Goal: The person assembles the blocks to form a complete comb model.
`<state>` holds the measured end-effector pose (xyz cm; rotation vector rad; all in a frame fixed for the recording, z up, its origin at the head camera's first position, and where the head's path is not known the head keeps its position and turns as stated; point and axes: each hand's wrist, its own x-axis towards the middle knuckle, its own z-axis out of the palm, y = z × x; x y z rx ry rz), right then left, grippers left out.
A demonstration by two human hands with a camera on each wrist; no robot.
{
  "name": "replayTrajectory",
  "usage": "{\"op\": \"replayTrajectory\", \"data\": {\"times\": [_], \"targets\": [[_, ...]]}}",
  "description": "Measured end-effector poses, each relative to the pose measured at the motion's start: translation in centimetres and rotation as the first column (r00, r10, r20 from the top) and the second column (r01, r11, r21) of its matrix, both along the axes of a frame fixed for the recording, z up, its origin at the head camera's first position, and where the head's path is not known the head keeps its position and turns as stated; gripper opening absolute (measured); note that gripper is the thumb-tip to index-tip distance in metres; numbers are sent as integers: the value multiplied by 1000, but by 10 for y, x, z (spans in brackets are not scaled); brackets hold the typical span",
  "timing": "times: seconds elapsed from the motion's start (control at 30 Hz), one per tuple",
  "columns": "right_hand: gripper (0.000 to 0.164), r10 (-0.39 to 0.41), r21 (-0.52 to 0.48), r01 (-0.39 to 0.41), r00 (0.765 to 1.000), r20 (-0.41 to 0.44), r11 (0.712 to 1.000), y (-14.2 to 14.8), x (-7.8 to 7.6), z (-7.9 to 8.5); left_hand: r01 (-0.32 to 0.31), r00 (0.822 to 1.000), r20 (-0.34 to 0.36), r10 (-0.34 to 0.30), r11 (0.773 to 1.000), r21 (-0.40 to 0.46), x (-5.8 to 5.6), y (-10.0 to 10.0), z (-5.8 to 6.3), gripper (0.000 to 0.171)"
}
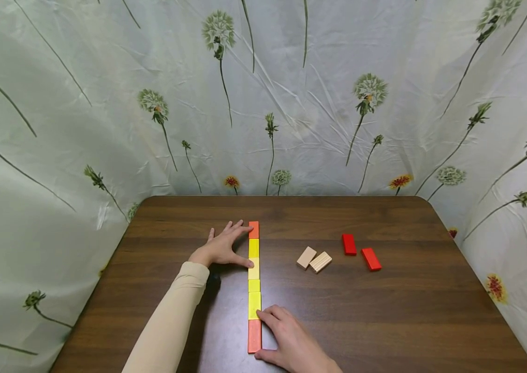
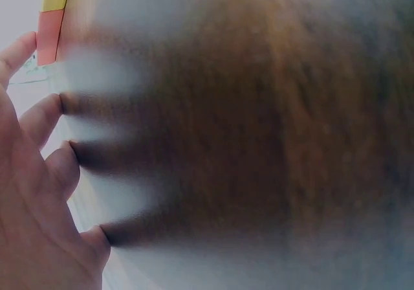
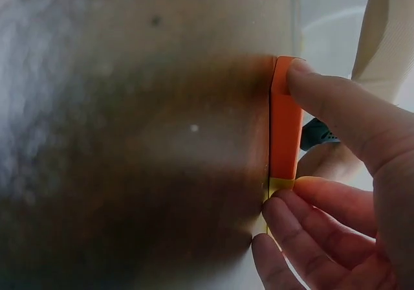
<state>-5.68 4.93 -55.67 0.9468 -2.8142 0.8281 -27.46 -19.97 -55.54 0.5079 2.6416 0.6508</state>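
Observation:
Several flat blocks form one straight row on the table, running away from the person. An orange-red block [image 1: 254, 336] makes the near end, an orange block [image 1: 254, 229] the far end, and yellow blocks [image 1: 254, 286] lie between. My left hand [image 1: 220, 249] is at the row's left side, fingers spread. Its index fingertip touches the far orange block and its thumb a pale yellow one [image 1: 254, 273]. On the right side, my right hand [image 1: 295, 342] rests its thumb on the near end of the orange-red block, with the index fingertip against the adjoining yellow block [image 1: 254, 300].
Two plain wooden blocks [image 1: 307, 257] lie right of the row, close together. Farther right are two red blocks [image 1: 349, 244], slightly apart. A flower-print cloth [image 1: 315, 103] hangs behind the brown wooden table [image 1: 408, 311] and along its sides.

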Motion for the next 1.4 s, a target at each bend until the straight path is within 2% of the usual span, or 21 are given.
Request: {"op": "replayTrajectory", "data": {"times": [0.1,0.33,0.87,1.17,1.4], "targets": [[66,7,-3,-7,1000,-7,1000,0,0,0,3,1000,-8,-3,1000,-3,3,1,4,117],[68,10,9,-10,998,62,1000,-1,-1,1,9,1000,-17,-8,999,37,9,2,11,117],[69,6,14,-8,995,98,1000,-2,-2,4,10,999,-32,-9,1000,17,8,0,7,113],[67,0,12,-2,989,150,1000,-1,-3,4,9,999,-44,-9,1000,20,8,0,8,114],[69,3,-17,1,972,236,1000,2,-4,6,13,999,-33,-11,998,56,8,0,5,114]]}}
